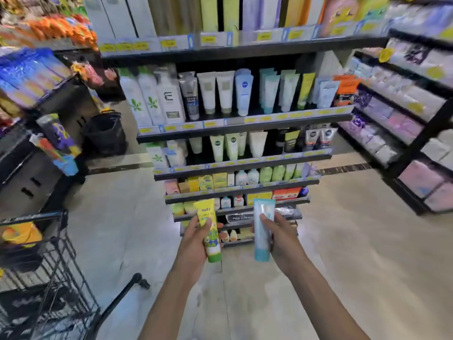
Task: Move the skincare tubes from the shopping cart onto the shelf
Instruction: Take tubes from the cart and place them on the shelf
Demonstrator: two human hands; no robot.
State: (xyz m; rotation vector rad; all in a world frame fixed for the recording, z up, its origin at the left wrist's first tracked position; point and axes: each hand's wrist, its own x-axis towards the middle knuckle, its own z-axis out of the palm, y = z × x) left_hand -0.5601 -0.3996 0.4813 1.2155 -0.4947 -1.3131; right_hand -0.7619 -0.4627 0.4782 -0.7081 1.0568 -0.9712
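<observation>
- At your 8 o'clock stands the shopping cart, black wire, with a yellow pack lying in its upper basket; the rest of its load is too blurred to name.
- Your left hand grips a yellow tube with a green cap end pointing down and cartoon print near the bottom; thumb across its front, fingers curled behind.
- Your right hand grips a pale blue tube with a darker teal cap end pointing down; fingers wrap its front, thumb hidden behind.
- Both tubes are held upright, near each other but apart, in front of the lower tiers of the shelf at 12 o'clock.
- That shelf carries rows of standing tubes and bottles, with yellow price tags along each edge.
- More racks of pale packs fill your 2 o'clock.
</observation>
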